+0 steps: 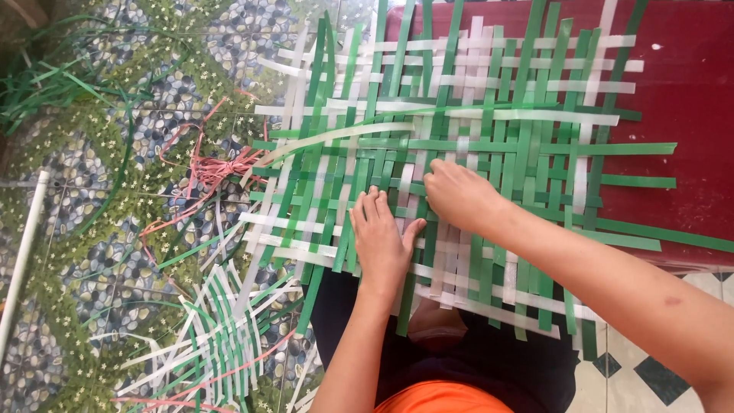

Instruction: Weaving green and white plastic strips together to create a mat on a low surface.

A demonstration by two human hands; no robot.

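A flat mat woven from green and white plastic strips (489, 138) lies across my lap and a dark red surface (688, 92). My left hand (380, 239) rests palm down on the mat's near middle, fingers together and pointing away. Just to its right, my right hand (457, 195) presses on the weave with its fingers curled onto a strip near the centre. The two hands sit close together, almost touching. Loose strip ends stick out on all sides of the mat.
On the pebble-patterned floor at left lie a tangle of pink string (210, 170), loose green strips (46, 84), and a smaller bundle of green and white strips (218, 336). A white pipe (23, 260) runs along the left edge. Checked tiles (650, 375) show at lower right.
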